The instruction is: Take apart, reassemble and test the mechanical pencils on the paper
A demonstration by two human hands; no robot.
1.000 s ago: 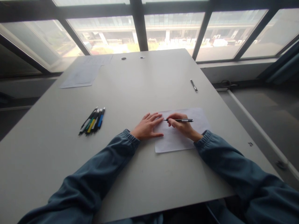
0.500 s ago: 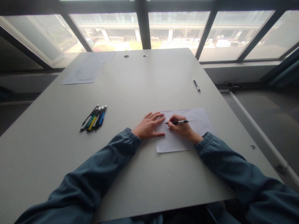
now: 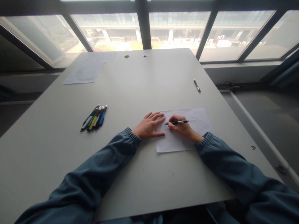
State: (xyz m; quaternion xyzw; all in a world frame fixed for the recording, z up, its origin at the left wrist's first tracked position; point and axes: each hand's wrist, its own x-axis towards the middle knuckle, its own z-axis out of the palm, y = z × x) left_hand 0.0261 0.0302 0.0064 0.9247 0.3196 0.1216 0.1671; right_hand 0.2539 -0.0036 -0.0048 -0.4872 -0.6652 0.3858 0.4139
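A white sheet of paper (image 3: 174, 145) lies on the table in front of me. My left hand (image 3: 150, 125) rests flat on its left edge, fingers spread. My right hand (image 3: 181, 127) is closed around a black pen (image 3: 179, 122) with a light band, its tip pointing left at the paper near my left fingertips. Whether the tip touches the sheet is too small to tell. Any marks on the paper are not clear from here.
Left of my hands lies a bunch of several pens (image 3: 94, 119), with green, yellow and blue among them. Another pen (image 3: 197, 86) lies at the right. Thin papers (image 3: 83, 73) cover the far left corner of the white table (image 3: 144, 180). Windows stand behind it.
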